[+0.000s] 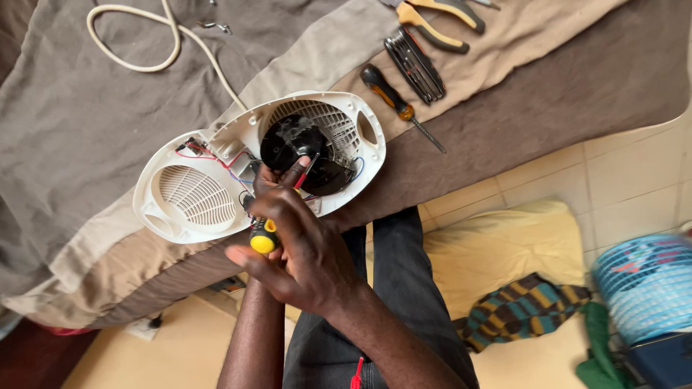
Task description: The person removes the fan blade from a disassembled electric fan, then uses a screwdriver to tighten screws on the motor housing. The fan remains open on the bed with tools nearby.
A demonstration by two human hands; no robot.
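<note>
Two hands work at the white fan housing (216,173) lying on the grey cloth (79,130). The right hand (303,252) grips a yellow-handled screwdriver (265,236); the left hand (267,179), mostly hidden, touches the black motor (292,140), grip unclear.

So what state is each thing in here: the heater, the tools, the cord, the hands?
White fan heater shell: opened up, lying on the bed, wires exposed.
Black fan: uncovered inside the shell.
Yellow-handled screwdriver: gripped, tip pointing into the shell.
Right hand: closed on the screwdriver.
Left hand: mostly hidden, fingers on the shell's inside.
Orange screwdriver: lying unused.
Pliers: lying unused.
Hex key set: partly fanned open.
White cord: loose, looped.
</note>
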